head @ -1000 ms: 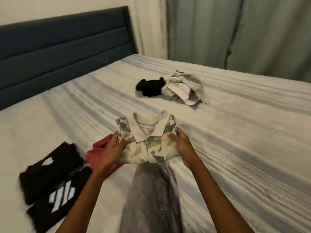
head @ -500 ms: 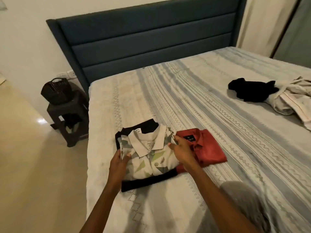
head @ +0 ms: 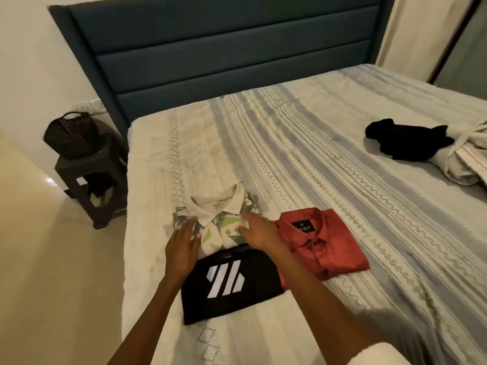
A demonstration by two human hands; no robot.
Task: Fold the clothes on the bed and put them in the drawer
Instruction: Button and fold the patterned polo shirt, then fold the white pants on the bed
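A folded patterned polo shirt [head: 220,219] with a beige collar lies on the bed [head: 316,164] near its left edge. My left hand [head: 181,246] rests flat on the shirt's left side with straight fingers. The fingers of my right hand [head: 259,231] press on its right side. A folded black shirt [head: 232,285] with a white logo lies just in front of it, between my forearms. Right of both sits a folded red shirt [head: 321,242]. An unfolded black garment [head: 405,142] and a crumpled beige garment [head: 466,162] lie far right.
A dark blue headboard [head: 224,48] stands behind the bed. On the floor to the left of the bed, a dark stool [head: 95,177] carries a black basket [head: 72,135]. Curtains hang at the far right.
I carried the patterned shirt leftward and set it down beside the black and red folded shirts. My hands, which gripped its sides, now lie flat on it.
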